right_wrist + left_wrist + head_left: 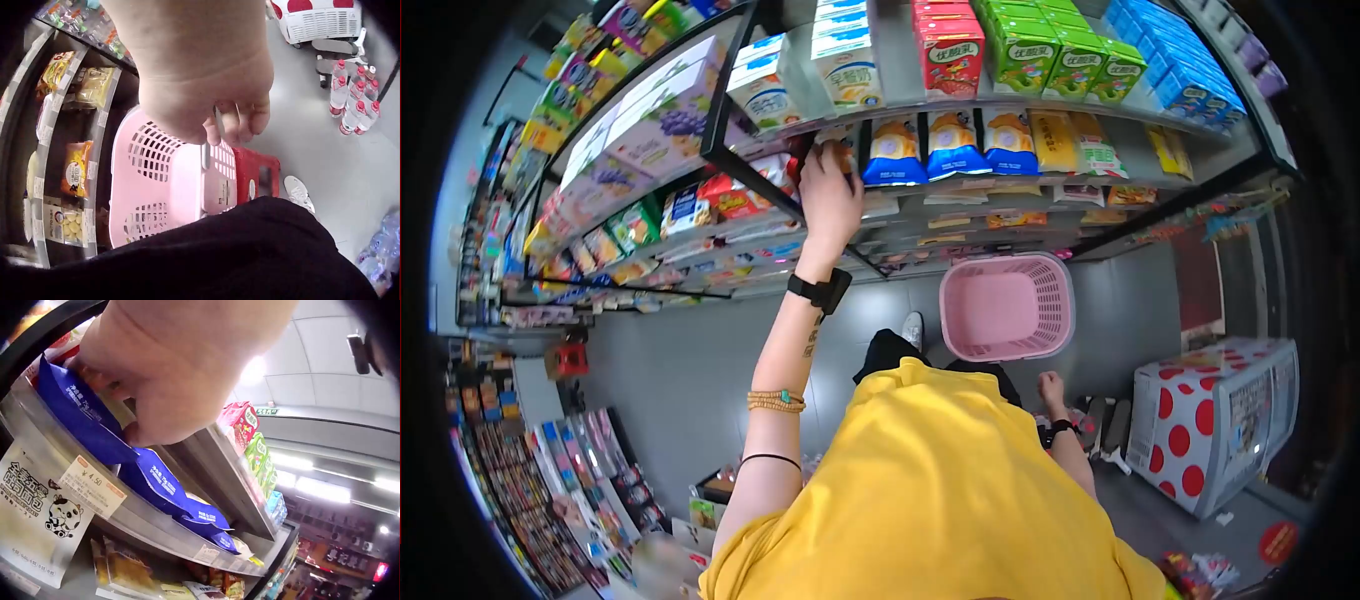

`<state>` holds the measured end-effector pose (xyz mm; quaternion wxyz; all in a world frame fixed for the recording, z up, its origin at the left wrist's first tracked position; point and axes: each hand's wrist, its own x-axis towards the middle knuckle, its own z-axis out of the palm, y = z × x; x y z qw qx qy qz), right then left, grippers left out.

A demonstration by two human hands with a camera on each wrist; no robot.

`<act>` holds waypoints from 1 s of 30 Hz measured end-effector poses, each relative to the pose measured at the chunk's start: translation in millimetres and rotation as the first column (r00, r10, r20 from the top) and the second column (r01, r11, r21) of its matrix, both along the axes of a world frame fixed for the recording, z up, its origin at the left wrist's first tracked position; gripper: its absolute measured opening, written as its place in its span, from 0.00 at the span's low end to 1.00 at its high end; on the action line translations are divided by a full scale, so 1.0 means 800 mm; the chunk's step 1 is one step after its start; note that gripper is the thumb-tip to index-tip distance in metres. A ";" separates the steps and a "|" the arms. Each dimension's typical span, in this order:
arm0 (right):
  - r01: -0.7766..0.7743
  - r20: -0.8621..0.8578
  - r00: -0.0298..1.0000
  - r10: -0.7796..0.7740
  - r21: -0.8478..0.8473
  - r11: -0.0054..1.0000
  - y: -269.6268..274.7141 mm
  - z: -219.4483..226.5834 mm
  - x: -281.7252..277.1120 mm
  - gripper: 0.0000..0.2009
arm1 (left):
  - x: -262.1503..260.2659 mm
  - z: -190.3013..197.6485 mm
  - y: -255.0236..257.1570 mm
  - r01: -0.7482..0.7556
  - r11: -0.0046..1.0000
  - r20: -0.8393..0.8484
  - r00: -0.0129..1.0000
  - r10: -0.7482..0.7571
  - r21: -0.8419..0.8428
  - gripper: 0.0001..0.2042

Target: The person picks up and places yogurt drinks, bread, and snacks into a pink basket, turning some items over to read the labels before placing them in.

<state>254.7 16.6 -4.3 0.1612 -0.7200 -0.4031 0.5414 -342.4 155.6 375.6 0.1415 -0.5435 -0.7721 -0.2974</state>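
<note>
In the head view my left hand reaches into the shelf at the left end of a row of blue-and-white snack bags. The left wrist view shows its curled fingers and thumb gripping the upper part of the leftmost blue snack bag; part of the bag is hidden by the hand. Two similar bags, one a blue bag, lie to its right. My right hand hangs low with loosely curled fingers and holds nothing. In the right wrist view it overlaps the rim of a pink basket.
Milk cartons and juice boxes stand on the shelf above. A dark shelf post rises left of the left hand. Beyond the basket is a red stool. A polka-dot freezer and water bottles stand nearby.
</note>
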 end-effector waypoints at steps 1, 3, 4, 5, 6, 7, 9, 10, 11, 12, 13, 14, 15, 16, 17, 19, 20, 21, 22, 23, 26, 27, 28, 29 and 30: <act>-0.008 0.012 1.000 0.008 0.000 1.000 -0.015 -0.003 -0.006 0.09 | -0.004 -0.001 0.005 0.008 1.000 0.024 1.000 -0.007 -0.023 0.28; -0.023 0.032 0.999 0.023 0.009 1.000 -0.034 -0.010 -0.020 0.09 | -0.008 0.006 0.011 -0.044 0.992 -0.010 0.999 0.043 -0.122 0.29; 0.010 0.009 1.000 -0.011 0.013 1.000 -0.038 -0.008 -0.029 0.08 | -0.009 0.013 0.015 -0.063 0.983 0.036 0.997 0.070 -0.172 0.30; 0.045 -0.015 0.999 -0.045 0.015 0.999 -0.043 -0.006 -0.037 0.08 | -0.010 0.015 0.019 -0.077 0.971 0.080 0.992 0.098 -0.226 0.30; 0.080 -0.039 0.996 -0.079 0.015 0.997 -0.047 -0.002 -0.045 0.07 | -0.016 0.010 0.023 -0.048 0.979 0.084 0.994 0.066 -0.199 0.31; 0.065 -0.021 0.998 -0.065 0.016 0.998 -0.049 0.005 -0.052 0.07 | -0.021 0.007 0.025 -0.021 0.984 0.086 0.996 0.037 -0.177 0.31; 0.025 0.007 1.000 -0.026 0.021 0.999 -0.043 0.017 -0.063 0.07 | -0.027 0.005 0.032 -0.029 0.959 0.171 0.982 0.080 -0.280 0.31; 0.009 0.017 1.000 -0.010 0.035 0.999 -0.040 0.013 -0.063 0.07 | -0.030 0.004 0.033 -0.032 0.965 0.158 0.985 0.075 -0.261 0.31; -0.010 0.027 1.000 0.009 0.050 0.999 -0.034 0.008 -0.064 0.07 | -0.034 0.001 0.035 -0.038 0.970 0.144 0.987 0.075 -0.241 0.32; -0.032 0.039 0.999 0.030 0.061 0.998 -0.030 0.004 -0.063 0.07 | -0.045 -0.009 0.042 -0.044 0.970 0.144 0.986 0.080 -0.238 0.31; -0.020 0.007 1.000 0.020 0.094 0.995 -0.024 0.007 -0.065 0.07 | -0.043 -0.001 0.044 -0.035 0.989 0.123 0.991 0.053 -0.142 0.30; -0.009 -0.026 1.000 0.012 0.121 0.993 -0.020 0.010 -0.066 0.07 | -0.040 0.007 0.047 -0.043 0.992 0.142 0.988 0.060 -0.118 0.28; 0.002 -0.060 0.998 0.007 0.143 0.990 -0.020 0.018 -0.068 0.07 | -0.037 0.015 0.046 -0.054 0.993 0.160 0.985 0.070 -0.101 0.26; -0.012 -0.010 1.000 0.013 0.079 0.997 -0.017 0.027 -0.068 0.09 | -0.038 0.019 0.047 -0.049 0.990 0.187 0.980 0.074 -0.135 0.22; 0.010 -0.049 0.999 -0.005 0.090 0.996 -0.012 0.037 -0.070 0.08 | -0.037 0.024 0.049 -0.031 0.993 0.178 0.983 0.052 -0.116 0.22; 0.054 -0.127 0.991 -0.041 0.102 0.993 -0.011 0.044 -0.070 0.06 | -0.030 0.033 0.044 0.004 0.996 0.159 0.987 0.009 -0.085 0.20; 0.046 -0.105 0.994 -0.033 0.123 0.991 -0.011 0.048 -0.068 0.06 | -0.023 0.033 0.043 -0.081 0.991 0.125 0.988 0.094 -0.102 0.19; 0.038 -0.083 0.996 -0.026 0.141 0.989 -0.011 0.052 -0.064 0.06 | -0.017 0.035 0.041 -0.096 0.992 0.111 0.988 0.105 -0.079 0.19; 0.028 -0.060 0.998 -0.019 0.157 0.987 -0.012 0.055 -0.063 0.06 | -0.012 0.036 0.039 -0.112 0.992 0.097 0.988 0.117 -0.056 0.19; 0.009 -0.052 0.999 -0.001 0.160 0.987 -0.011 0.058 -0.063 0.06 | -0.007 0.038 0.036 -0.129 0.991 0.087 0.988 0.132 -0.033 0.19; -0.070 -0.016 0.997 0.074 0.169 0.983 -0.008 0.052 -0.060 0.08 | 0.016 0.040 0.013 -0.034 0.999 0.153 0.988 0.035 -0.004 0.21; -0.107 0.003 0.994 0.108 0.172 0.979 -0.003 0.063 -0.064 0.09 | 0.023 0.039 0.004 -0.010 1.000 0.151 0.989 0.007 0.016 0.21; -0.143 0.021 0.990 0.142 0.177 0.974 0.005 0.072 -0.069 0.10 | 0.029 0.040 -0.003 0.015 0.999 0.146 0.989 -0.021 0.038 0.22; -0.186 0.018 0.982 0.185 0.183 0.965 0.015 0.081 -0.075 0.11 | 0.035 0.041 -0.010 0.041 0.997 0.140 0.989 -0.049 0.061 0.22; -0.227 0.015 0.973 0.228 0.192 0.955 0.027 0.088 -0.080 0.11 | 0.043 0.042 -0.016 0.058 0.996 0.134 0.989 -0.066 0.062 0.23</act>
